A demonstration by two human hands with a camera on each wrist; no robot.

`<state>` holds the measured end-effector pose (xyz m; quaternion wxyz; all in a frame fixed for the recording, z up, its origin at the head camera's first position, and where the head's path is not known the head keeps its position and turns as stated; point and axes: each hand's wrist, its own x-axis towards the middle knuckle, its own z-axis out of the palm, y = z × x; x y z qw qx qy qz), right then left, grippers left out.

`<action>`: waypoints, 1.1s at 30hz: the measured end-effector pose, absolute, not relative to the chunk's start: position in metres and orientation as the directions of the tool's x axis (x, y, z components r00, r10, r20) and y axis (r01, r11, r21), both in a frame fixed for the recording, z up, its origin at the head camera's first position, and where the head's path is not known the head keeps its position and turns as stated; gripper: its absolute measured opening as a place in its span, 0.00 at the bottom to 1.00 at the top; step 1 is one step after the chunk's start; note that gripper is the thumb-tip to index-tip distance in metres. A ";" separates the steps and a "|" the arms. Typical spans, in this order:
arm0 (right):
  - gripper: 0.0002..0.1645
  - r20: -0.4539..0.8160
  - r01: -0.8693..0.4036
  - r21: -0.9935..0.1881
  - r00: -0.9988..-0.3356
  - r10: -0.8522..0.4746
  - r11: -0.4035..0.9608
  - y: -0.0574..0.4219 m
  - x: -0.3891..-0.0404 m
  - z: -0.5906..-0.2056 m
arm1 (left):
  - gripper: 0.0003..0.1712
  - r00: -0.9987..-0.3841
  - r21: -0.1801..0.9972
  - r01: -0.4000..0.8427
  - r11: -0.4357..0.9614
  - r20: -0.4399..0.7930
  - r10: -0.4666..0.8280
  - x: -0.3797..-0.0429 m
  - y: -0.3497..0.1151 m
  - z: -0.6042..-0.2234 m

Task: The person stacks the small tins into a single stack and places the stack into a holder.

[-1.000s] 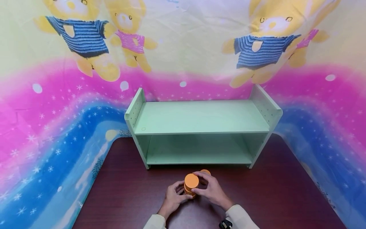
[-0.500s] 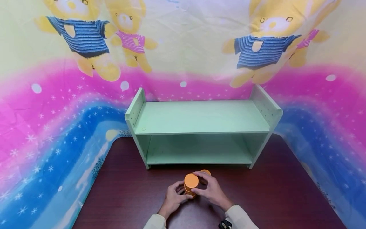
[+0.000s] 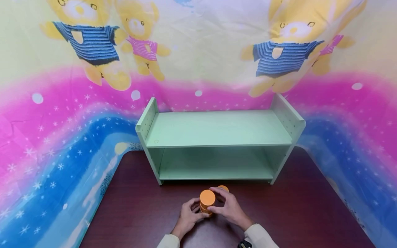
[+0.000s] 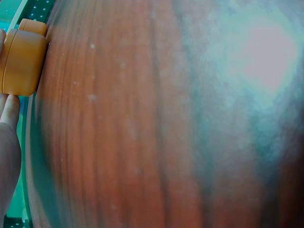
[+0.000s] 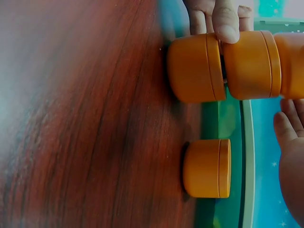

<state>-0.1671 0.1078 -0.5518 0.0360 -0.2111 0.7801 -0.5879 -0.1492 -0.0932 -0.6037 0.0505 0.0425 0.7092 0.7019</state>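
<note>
Several squat orange jars with lids stand one on another in a stack (image 3: 207, 198) near the front of the table. My left hand (image 3: 188, 215) holds the stack low down, its thumb (image 5: 225, 23) by the gap between the bottom jar (image 5: 192, 69) and the second jar (image 5: 251, 66). From the right side, my right hand (image 3: 229, 208) pinches the top jar (image 5: 292, 64) between thumb and fingers. Just behind that hand, a separate orange jar (image 5: 204, 168) stands upright on the table, partly hidden by it in the head view.
A pale green two-tier shelf (image 3: 217, 129) with raised side panels stands behind the jars. The dark reddish-brown table (image 3: 130, 206) has rounded far corners. A cloth printed with teddy bears (image 3: 198, 44) hangs behind and along both sides.
The head view has shifted slightly, and the whole scene sits a little lower at the centre. Both hands and the jars keep the same places relative to each other.
</note>
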 end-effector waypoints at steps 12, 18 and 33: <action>0.40 0.255 -0.351 -0.913 -0.889 -0.381 0.207 0.120 -0.172 -0.558 | 0.36 -0.993 1.000 0.011 0.019 0.008 0.115 -0.150 -0.094 -0.607; 0.36 0.252 -0.353 -0.904 -0.895 -0.367 0.242 0.120 -0.162 -0.533 | 0.36 -0.994 1.000 -0.003 0.004 -0.003 0.111 -0.150 -0.094 -0.606; 0.36 0.346 -0.428 -0.877 -0.878 -0.332 0.219 0.136 -0.175 -0.565 | 0.37 -0.993 1.000 0.021 -0.001 0.021 0.115 -0.148 -0.091 -0.606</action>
